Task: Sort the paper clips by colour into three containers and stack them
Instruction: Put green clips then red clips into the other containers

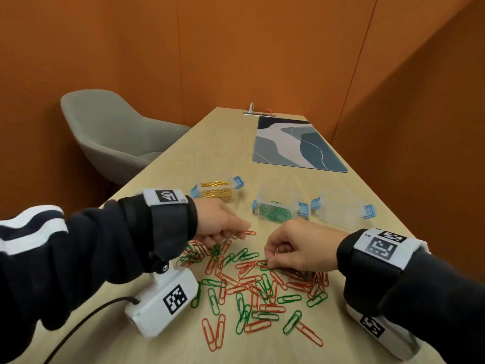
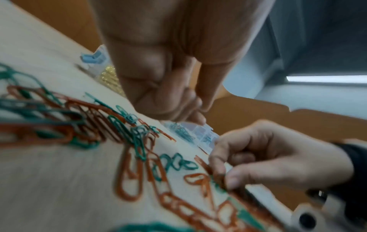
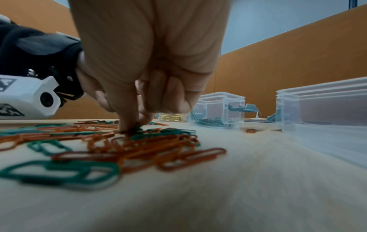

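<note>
Three clear boxes [image 1: 278, 206] sit mid-frame on the tabletop [image 1: 162, 169], holding gold, green and no clips, while below them two hands, left [image 1: 217, 222] and right [image 1: 296, 248], pinch clips [image 1: 252, 282] with curled fingers [image 3: 127, 109].

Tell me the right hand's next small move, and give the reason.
Probably lift the right hand and carry its green clip to the middle container. Its fingertips pinch at a green clip in the pile, that container already holds green clips, and the gold container holds only gold ones. The right container looks empty.
</note>
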Tool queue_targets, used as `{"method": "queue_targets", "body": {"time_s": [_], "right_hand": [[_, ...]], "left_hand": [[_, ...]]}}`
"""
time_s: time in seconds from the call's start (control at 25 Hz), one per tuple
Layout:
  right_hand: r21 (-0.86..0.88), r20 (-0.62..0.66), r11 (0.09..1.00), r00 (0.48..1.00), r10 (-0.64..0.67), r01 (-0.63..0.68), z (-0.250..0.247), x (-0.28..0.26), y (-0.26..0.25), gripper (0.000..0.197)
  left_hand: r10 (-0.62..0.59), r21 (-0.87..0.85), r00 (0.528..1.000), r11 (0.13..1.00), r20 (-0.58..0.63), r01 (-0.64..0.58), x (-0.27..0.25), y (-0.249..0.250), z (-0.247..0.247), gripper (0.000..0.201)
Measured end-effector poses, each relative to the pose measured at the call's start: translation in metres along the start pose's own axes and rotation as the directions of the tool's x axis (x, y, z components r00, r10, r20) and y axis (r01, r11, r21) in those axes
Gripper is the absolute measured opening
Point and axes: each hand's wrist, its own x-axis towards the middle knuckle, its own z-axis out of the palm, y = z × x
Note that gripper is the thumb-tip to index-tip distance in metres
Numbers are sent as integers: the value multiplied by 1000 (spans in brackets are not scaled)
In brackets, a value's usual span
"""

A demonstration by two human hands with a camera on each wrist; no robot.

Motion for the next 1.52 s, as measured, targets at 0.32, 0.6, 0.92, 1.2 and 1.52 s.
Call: {"method": "queue_targets", "body": {"time_s": [0.32,0.6,0.92,1.2,1.52], "right_hand": [[-13,-66,1000,997,27,-28,-3,-2,4,7],[164,-142,982,982,121,-97,-10,-4,10,10],[305,-205,946,963,177,-109,-15,-8,17,13],[239,-260,960,943,207,-145,-14,-3,14,13],[120,-365,955,883,295,-270,-12,-4,22,18]], "left_hand": [[148,615,987,785,-65,-77,8,14,18,26],[-18,585,1000,811,1,14,11,21,16,31],[-113,-172,960,972,255,160,17,32,-8,32],[-53,-167,976,982,213,89,16,14,-4,38],[71,47,994,996,88,-75,-2,3,-9,22]]}}
